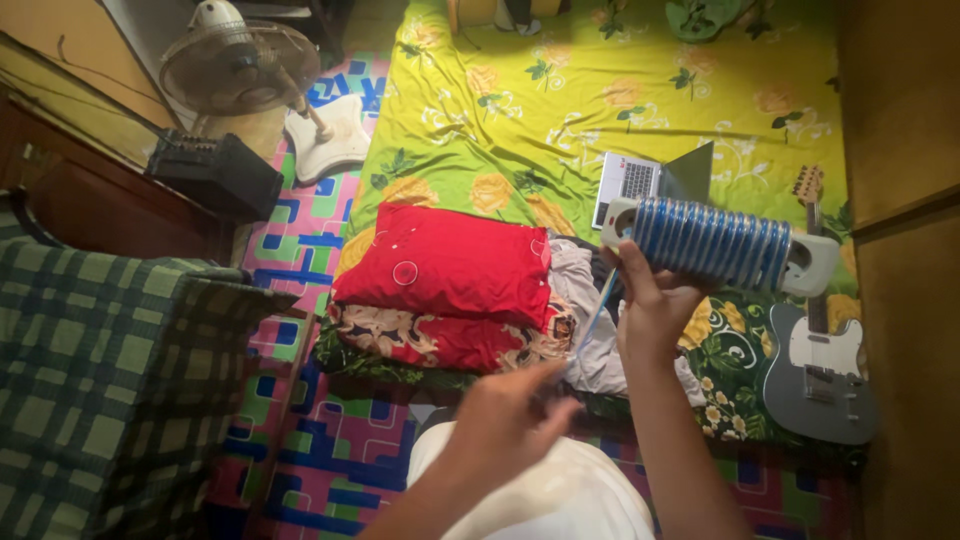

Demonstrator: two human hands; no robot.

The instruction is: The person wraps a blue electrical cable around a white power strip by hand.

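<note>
— Bedroom floor, item one: what covered it?

— Patterned mat (330, 450) in pink, blue and green, lower centre of the frame. Mattress (620, 110) under a yellow-green floral sheet filled the upper middle.

— Item held?

— White power strip (715, 245), its blue cord wound in tight coils around the body, at right centre. The right hand (650, 315) gripped it from below, fingers curled about the left end, so the coiled length stood clear and level above the bed.

— And the other hand?

— Left hand (510, 415), lower centre, blurred. It appeared to pinch the loose tail of the blue cord (597, 310), which ran taut and slanting from the strip down to the fingers; the exact closure I could not tell. Held apart like that, the two hands kept the cord tensioned.

— Surroundings?

— Red pillow (440, 265) stacked on a red-and-cream patterned one, left of the hands. Open laptop (650, 180) on the sheet just behind the strip. Grey electric guitar (815, 360) lying flat at the right edge. Pedestal fan (240, 70) and a black box (215, 175) at upper left. Green plaid fabric (100, 380) at lower left.
</note>
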